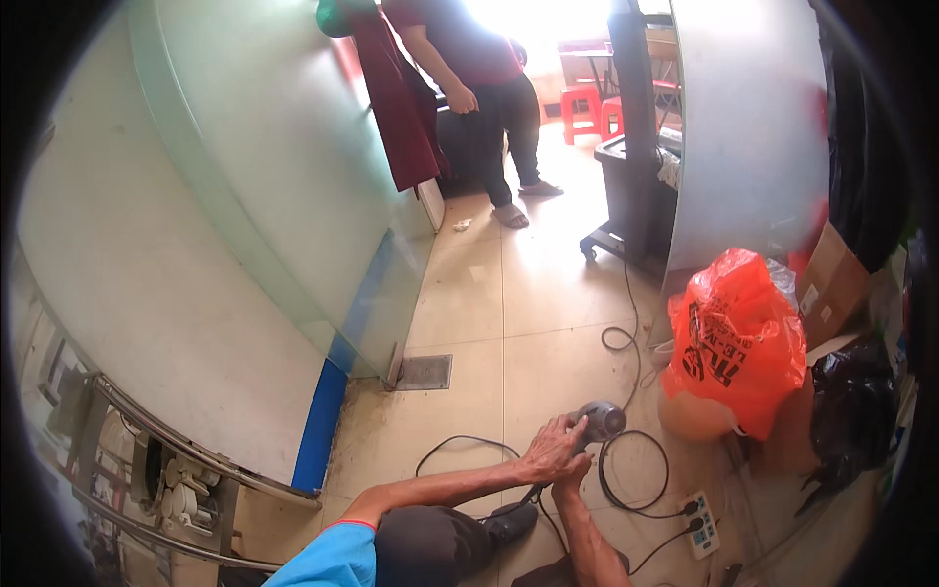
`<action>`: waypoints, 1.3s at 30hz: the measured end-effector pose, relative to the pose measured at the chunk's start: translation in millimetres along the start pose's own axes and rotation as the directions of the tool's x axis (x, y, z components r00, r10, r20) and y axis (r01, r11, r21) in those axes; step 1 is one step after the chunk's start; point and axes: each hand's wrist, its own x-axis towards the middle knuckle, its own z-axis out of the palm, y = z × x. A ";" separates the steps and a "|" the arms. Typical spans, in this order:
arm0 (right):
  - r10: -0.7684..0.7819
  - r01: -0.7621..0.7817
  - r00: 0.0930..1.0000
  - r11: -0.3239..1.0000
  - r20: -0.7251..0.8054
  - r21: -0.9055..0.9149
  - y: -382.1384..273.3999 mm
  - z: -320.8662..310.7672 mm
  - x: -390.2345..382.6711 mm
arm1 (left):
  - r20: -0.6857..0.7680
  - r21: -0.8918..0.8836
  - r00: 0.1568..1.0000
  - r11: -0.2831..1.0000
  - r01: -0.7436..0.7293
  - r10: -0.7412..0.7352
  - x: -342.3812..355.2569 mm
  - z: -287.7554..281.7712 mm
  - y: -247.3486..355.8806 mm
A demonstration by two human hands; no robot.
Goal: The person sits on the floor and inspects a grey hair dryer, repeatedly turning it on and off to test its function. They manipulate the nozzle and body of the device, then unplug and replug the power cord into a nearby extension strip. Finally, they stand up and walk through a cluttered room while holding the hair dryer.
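Note:
Low over the tiled floor, both hands meet on a dark grey corded tool [599, 421] with a rounded barrel, shaped like a hair dryer or heat gun; its exact kind is unclear. My left hand [554, 448] reaches across from the left and has its fingers closed over the barrel's side. Just beneath, my right hand [573, 472] is closed at the tool's lower part, mostly hidden behind the left. A black cable [668, 479] loops on the floor to the right, and two plugs sit in a white power strip [700, 526].
An orange-red plastic bag [738, 333] stands at the right, beside a cardboard box [831, 284] and a black plastic bag [849, 401]. A person [479, 88] stands ahead near a black bin [636, 191]. A glass panel [293, 196] runs along the left; red stools [581, 112] are farther back.

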 end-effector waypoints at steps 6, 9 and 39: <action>-0.027 0.032 0.999 0.990 0.033 -0.141 8.4 3.2 0.2 | 0.014 -0.021 0.999 0.999 -0.033 0.033 -6.6 2.7 -21.2; 0.047 -0.045 0.999 0.992 0.015 -0.116 -6.2 10.4 -2.9 | -0.257 -0.120 0.966 0.993 0.007 -0.038 -9.4 -4.5 -34.0; 0.106 -0.006 0.988 0.746 0.110 -0.666 -37.5 9.1 -1.5 | -0.008 -0.634 0.812 0.631 0.446 -0.583 -32.9 14.4 -87.3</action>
